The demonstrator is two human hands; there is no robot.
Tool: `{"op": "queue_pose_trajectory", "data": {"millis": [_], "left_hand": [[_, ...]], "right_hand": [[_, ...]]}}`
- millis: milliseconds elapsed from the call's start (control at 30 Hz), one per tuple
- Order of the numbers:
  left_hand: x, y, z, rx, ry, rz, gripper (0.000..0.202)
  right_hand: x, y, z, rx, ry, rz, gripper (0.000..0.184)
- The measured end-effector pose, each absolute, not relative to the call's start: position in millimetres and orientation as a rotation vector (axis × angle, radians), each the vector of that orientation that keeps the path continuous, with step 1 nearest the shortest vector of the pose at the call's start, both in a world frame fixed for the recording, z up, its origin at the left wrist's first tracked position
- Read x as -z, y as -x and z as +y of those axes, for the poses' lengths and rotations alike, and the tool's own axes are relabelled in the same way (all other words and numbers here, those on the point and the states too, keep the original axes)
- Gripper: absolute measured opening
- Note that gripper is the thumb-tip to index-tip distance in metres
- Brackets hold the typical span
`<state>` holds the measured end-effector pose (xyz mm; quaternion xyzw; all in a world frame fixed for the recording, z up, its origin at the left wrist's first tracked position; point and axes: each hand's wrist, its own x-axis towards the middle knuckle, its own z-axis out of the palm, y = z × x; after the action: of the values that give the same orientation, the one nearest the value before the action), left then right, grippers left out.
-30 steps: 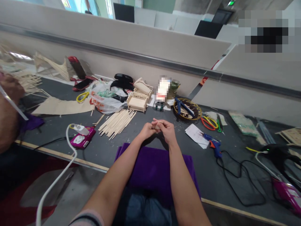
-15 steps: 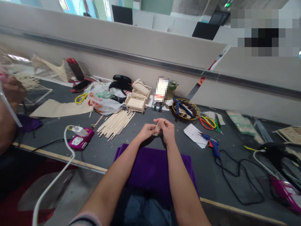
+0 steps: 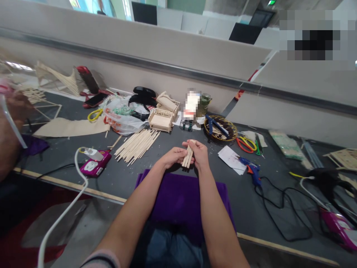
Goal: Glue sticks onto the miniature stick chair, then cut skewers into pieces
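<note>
Between my hands is a small bundle of thin wooden sticks [image 3: 188, 156], lying side by side and tilted with the lower ends toward me. My right hand [image 3: 200, 152] is closed around the bundle's upper right side. On its left side, the fingers of my left hand [image 3: 175, 156] are closed against the sticks. Both hands are just above the dark table, in front of a folded purple cloth [image 3: 181, 197]. A spread pile of longer wooden sticks [image 3: 137, 146] lies to the left of my hands.
Small wooden bed models [image 3: 161, 121] stand behind the pile. A yellow-rimmed basket [image 3: 220, 128] holds pliers and stick pieces. A blue glue gun [image 3: 251, 169] with a black cord lies right, beside white paper [image 3: 232, 160]. A purple power strip [image 3: 96, 163] and a co-worker's hand [image 3: 16, 108] are left.
The bundle has turned in my fingers, and more of the sticks' length now shows below my hands. My hands stay in nearly the same place.
</note>
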<state>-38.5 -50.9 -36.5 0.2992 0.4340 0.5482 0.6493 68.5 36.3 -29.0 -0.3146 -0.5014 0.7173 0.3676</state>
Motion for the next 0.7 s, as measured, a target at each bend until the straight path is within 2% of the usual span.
{"op": "queue_pose_trajectory", "data": {"millis": [333, 567, 700], "left_hand": [[34, 24, -48, -1.37, -0.676, 0.982, 0.052], [38, 25, -47, -1.334, -0.686, 1.004, 0.052], [39, 25, -46, -1.332, -0.691, 1.011, 0.054]], "right_hand": [[23, -69, 30, -1.734, 0.765, -1.362, 0.034], [18, -70, 28, -1.967, 0.757, -1.34, 0.034], [19, -69, 26, -1.981, 0.77, -1.298, 0.034]]}}
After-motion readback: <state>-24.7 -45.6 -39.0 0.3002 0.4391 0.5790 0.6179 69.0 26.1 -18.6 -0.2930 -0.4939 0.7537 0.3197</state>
